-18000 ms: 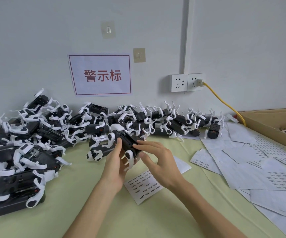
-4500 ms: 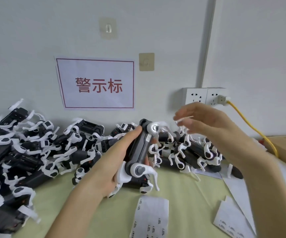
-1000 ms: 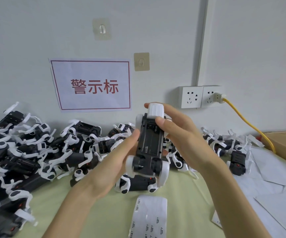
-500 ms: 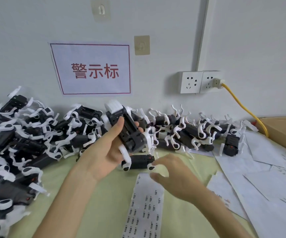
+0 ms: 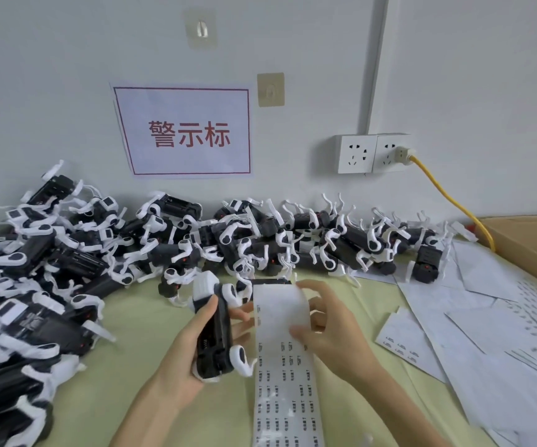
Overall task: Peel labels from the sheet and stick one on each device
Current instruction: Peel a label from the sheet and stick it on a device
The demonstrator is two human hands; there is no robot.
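Your left hand gripped the device beside the label sheet (right hand pinching it); the curled sheet risked tearing a label.

On the wall I see a white sign with a red border and red characters. Above it sit two adhesive hooks. To its right, a double wall socket holds a plug with a yellow cable running down toward a cardboard box at the table's right edge.

Left hand and right hand curled
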